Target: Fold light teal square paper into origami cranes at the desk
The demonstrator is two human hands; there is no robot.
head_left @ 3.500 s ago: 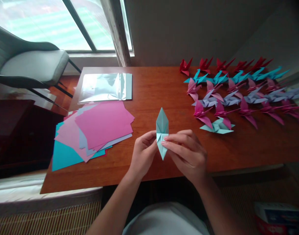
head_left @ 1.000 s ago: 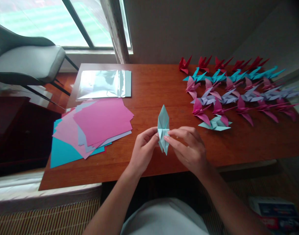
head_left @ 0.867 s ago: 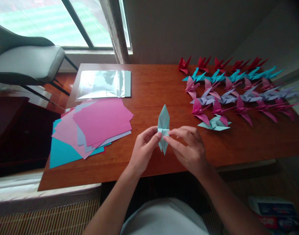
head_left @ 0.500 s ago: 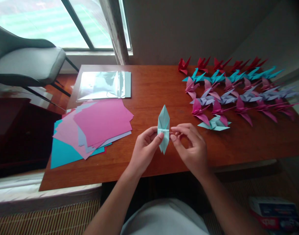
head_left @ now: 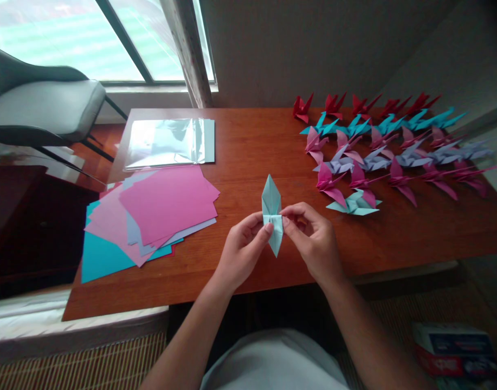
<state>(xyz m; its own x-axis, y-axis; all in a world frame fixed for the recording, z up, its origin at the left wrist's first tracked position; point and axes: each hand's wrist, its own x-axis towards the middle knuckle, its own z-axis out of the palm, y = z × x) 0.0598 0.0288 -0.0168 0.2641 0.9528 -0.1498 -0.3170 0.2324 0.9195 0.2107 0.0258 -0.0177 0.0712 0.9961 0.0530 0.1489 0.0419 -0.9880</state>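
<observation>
A pale mint folded origami paper [head_left: 271, 197], long and pointed at both ends, is held upright over the front of the table. My left hand [head_left: 245, 244] pinches its left side, thumb across the lower front near the middle crease. On the right edge, thumb and forefinger of my right hand [head_left: 312, 235] are closed on the paper at the same height. Right of my hands lies a finished pale mint paper crane [head_left: 356, 203], its wings spread.
Rows of paper cranes in red [head_left: 366, 105], turquoise [head_left: 356, 125], pink, lavender and magenta [head_left: 400, 181] fill the table's right side. Fanned coloured sheets [head_left: 170, 203] lie at left, below a clear-wrapped paper pack [head_left: 162, 142]. A chair [head_left: 45, 103] stands beyond the table [head_left: 248, 146].
My right hand has moved slightly left and now pinches the paper's right edge. The paper's lower point has swung a little to the right. My left hand keeps its hold.
</observation>
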